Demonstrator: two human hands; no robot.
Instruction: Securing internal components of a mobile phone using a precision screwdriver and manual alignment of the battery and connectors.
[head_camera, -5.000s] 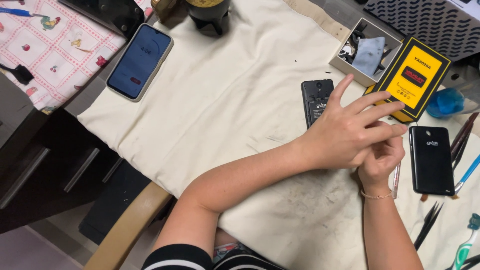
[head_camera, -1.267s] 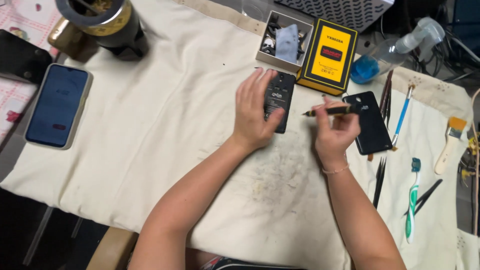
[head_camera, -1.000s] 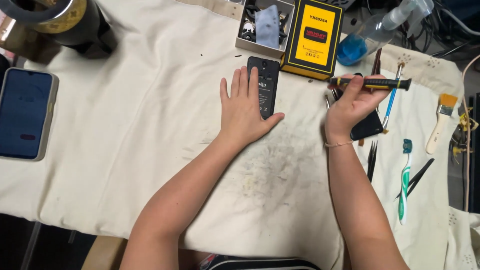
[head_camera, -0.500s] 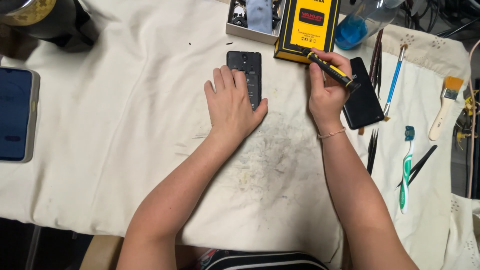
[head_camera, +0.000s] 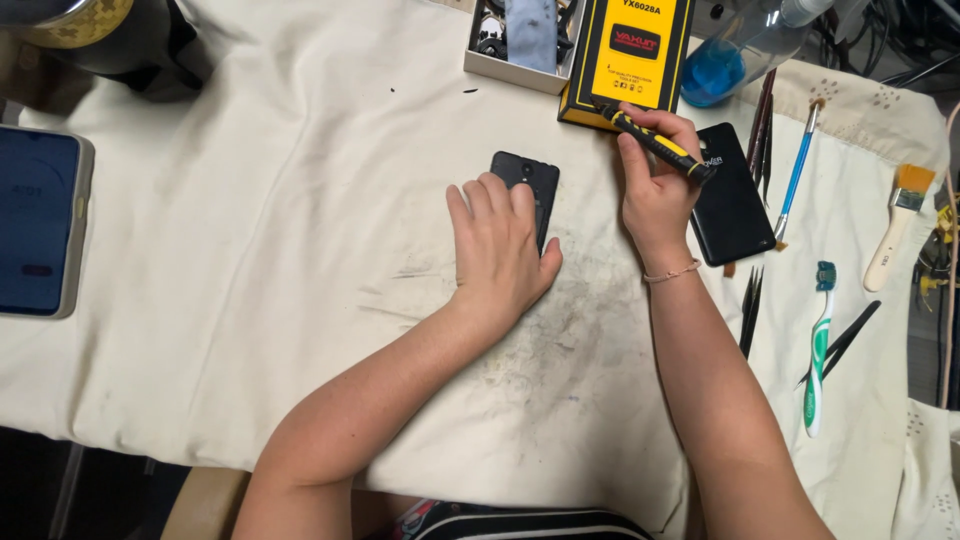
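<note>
— What's the left hand (head_camera: 500, 250) doing?

— Lying flat, fingers spread, pressing on a dark phone (head_camera: 530, 185) that sits on the cloth (head_camera: 250, 200) over the worktop. Nothing is clasped in it.

— And the right hand (head_camera: 655, 190)?

— Its grip is closed around a black and yellow screwdriver (head_camera: 655, 145), held slantwise just right of that phone, its far end over the edge of the yellow box (head_camera: 630, 50).

— Anything else close by?

— A black back cover (head_camera: 730, 205) lies right beside the right hand. Further right there are tweezers (head_camera: 750, 310), a toothbrush (head_camera: 818, 350) and a paintbrush (head_camera: 895, 225). Another phone (head_camera: 35, 235) lies far left.
</note>
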